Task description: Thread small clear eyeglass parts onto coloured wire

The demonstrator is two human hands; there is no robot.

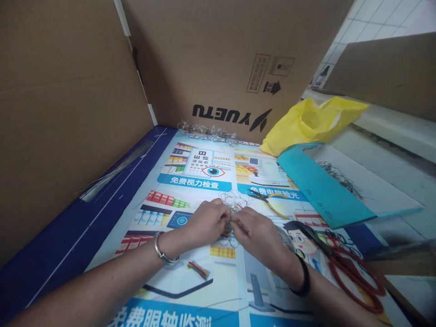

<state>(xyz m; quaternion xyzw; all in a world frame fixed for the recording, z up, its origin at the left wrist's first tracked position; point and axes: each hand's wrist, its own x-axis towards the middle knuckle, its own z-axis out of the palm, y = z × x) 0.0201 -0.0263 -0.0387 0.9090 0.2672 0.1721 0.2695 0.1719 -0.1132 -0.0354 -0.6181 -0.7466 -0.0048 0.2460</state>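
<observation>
My left hand and my right hand meet over a printed poster on the table. Both pinch a tangle of thin wire with small coloured pieces in it. The fingertips of both hands are closed on the wire between them. A silver bangle sits on my left wrist, a black band on my right. A small bundle of red, green and yellow strands lies on the poster just below my left wrist.
Yellow-handled pliers lie beyond my right hand. Red-handled scissors lie at the right. A teal folder, a yellow plastic bag, straight wires at left, and cardboard walls surround the space.
</observation>
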